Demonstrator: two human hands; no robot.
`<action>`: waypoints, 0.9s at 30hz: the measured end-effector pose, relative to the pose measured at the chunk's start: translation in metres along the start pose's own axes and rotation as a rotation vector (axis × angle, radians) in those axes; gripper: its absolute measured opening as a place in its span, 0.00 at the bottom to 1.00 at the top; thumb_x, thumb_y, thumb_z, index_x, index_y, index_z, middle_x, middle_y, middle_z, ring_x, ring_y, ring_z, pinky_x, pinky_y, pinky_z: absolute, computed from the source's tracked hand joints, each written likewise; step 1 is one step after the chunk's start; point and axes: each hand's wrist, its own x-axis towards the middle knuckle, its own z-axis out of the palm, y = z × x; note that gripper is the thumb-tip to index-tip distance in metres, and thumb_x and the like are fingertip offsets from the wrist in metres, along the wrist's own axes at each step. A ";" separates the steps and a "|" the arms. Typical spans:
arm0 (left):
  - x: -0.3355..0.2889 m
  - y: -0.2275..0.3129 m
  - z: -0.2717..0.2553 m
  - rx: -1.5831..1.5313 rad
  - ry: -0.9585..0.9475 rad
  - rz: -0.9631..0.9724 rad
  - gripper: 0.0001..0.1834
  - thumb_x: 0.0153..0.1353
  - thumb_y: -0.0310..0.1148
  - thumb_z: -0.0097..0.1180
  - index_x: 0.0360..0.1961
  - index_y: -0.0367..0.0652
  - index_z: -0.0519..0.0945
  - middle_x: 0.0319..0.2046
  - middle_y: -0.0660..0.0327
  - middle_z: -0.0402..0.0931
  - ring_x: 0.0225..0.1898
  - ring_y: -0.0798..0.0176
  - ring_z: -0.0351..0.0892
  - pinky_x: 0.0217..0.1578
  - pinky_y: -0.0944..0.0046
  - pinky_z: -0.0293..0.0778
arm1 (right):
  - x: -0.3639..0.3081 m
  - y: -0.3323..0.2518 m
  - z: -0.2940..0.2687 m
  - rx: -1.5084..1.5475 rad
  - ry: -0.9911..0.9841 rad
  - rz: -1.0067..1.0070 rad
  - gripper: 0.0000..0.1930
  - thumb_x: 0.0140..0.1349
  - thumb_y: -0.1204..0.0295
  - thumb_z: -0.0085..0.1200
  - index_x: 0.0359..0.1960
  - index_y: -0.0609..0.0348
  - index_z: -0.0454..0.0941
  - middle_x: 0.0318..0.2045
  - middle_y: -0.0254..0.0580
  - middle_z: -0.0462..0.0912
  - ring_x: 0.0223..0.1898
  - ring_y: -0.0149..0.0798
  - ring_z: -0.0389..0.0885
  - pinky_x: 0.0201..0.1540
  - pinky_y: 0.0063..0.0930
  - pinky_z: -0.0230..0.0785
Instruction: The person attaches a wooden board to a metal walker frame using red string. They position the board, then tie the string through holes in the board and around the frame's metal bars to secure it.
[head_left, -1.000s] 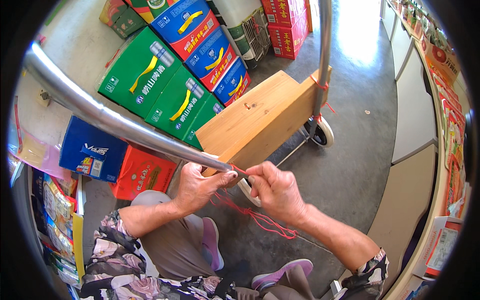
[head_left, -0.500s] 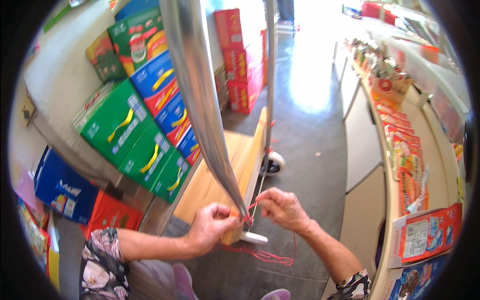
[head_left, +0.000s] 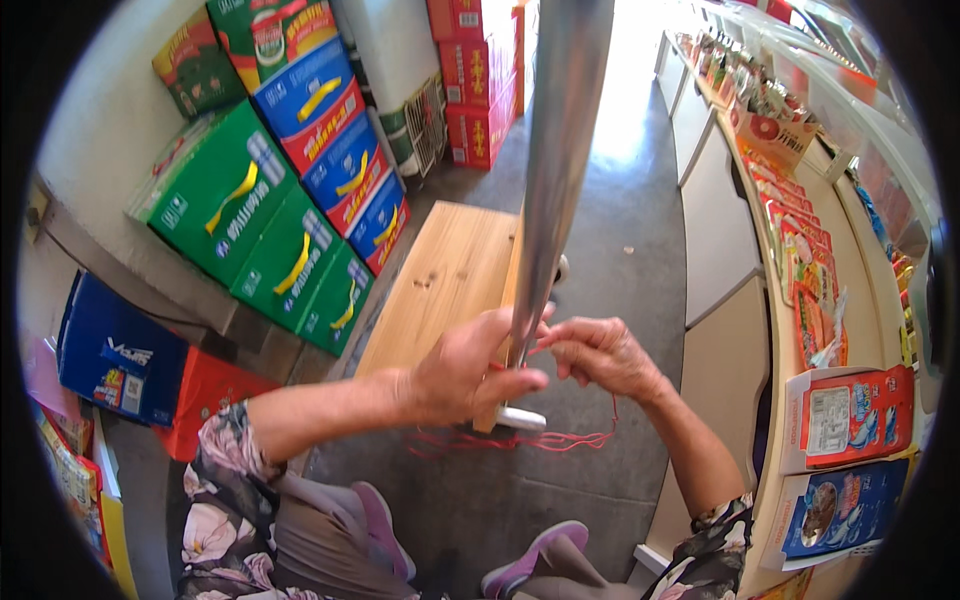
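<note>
Two bare hands meet at the low, near end of an upright metal pole [head_left: 568, 140]. The left hand [head_left: 462, 368] lies against the pole, thumb on the near side and fingers toward the far side, an arrangement that probably steadies it; whether this grip closes fully on the pole or on string cannot be told. The right hand [head_left: 605, 355], just right of the pole, has its grip closed in a pinch on red string [head_left: 570, 440], apparently to keep the strand taut and apart from the slack. The string runs from the pole to these fingertips, and its loose loops hang below the hands, before the floor [head_left: 590, 490], presumably because only a short length is being handled. Beyond the left hand, a wooden board [head_left: 440, 270] extends to the far side; a white wheel [head_left: 522, 419] shows at its near end, which suggests a rolling base. Green boxes [head_left: 240, 205] are stacked at the left, likely to spare floor space, while at the right red packets [head_left: 800, 255] stand in a row along the surface [head_left: 855, 290], perhaps for easy reach.
</note>
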 end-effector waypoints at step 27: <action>0.172 0.039 0.050 -0.148 0.435 0.187 0.22 0.60 0.47 0.57 0.22 0.37 0.73 0.11 0.64 0.63 0.16 0.70 0.63 0.18 0.66 0.61 | -0.025 0.062 -0.077 -0.211 0.296 0.169 0.17 0.59 0.67 0.48 0.46 0.62 0.77 0.33 0.38 0.82 0.39 0.31 0.78 0.46 0.28 0.67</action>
